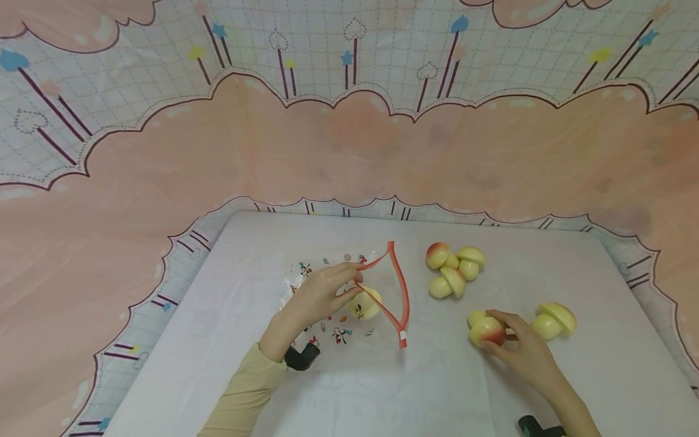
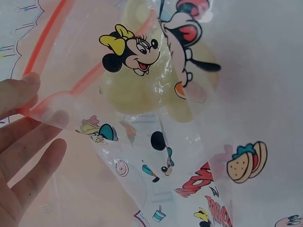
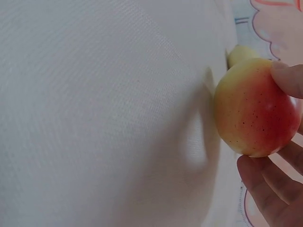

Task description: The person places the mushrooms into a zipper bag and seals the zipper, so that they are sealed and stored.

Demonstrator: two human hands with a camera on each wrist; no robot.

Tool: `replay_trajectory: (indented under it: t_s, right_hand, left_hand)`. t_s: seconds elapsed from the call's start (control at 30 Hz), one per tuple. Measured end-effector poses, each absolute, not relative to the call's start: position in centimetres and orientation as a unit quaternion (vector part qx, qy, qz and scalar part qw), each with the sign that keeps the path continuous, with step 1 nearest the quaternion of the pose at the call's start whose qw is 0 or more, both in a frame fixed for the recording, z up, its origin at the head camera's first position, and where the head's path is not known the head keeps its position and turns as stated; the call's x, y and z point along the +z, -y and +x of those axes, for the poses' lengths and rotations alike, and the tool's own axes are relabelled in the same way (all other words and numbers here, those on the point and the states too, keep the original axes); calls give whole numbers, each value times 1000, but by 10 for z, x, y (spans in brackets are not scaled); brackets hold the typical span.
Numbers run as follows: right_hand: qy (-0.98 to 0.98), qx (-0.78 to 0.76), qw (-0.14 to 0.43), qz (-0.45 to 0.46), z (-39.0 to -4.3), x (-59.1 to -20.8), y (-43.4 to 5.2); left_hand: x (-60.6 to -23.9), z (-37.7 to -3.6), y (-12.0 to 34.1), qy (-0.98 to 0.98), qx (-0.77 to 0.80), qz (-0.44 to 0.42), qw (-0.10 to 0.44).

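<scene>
My left hand (image 1: 324, 290) pinches the orange-red zip edge of a clear plastic zip bag (image 1: 405, 291) printed with cartoon figures. The bag's mouth gapes toward the right. Through its film shows a pale yellow rounded thing (image 1: 372, 308), which looks like one or more mushrooms in the left wrist view. With thumb and fingers, my right hand (image 1: 521, 346) grips a toy mushroom (image 1: 488, 331), yellow with a red-blushed cap (image 3: 258, 109). Close to the right hand's far side lies another yellow mushroom (image 1: 554, 320).
A cluster of 3 yellow mushrooms (image 1: 453, 272) lies beyond the right hand, right of the bag. All stand on a white-covered table (image 1: 262, 243). A patterned pink curtain (image 1: 349, 158) hangs behind it. Black wrist cameras (image 1: 302, 358) sit by both wrists.
</scene>
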State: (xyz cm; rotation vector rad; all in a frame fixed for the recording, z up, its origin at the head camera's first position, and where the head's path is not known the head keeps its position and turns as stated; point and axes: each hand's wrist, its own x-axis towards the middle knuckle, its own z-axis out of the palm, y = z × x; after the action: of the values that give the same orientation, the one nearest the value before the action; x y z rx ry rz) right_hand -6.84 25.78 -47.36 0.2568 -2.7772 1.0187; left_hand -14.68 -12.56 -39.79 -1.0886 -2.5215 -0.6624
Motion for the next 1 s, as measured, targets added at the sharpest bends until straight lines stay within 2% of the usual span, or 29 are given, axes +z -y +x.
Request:
replay_trajectory:
  t_s: [0.73,1.0]
  right_hand:
    - [933,332,104,88,-72,-455,-258]
    - [924,338,134,118,-76,-451,-252]
  left_hand:
    - [-400,-147,124,885,-222,-379,154]
    - [-400,-147,124,884,-222,-381,156]
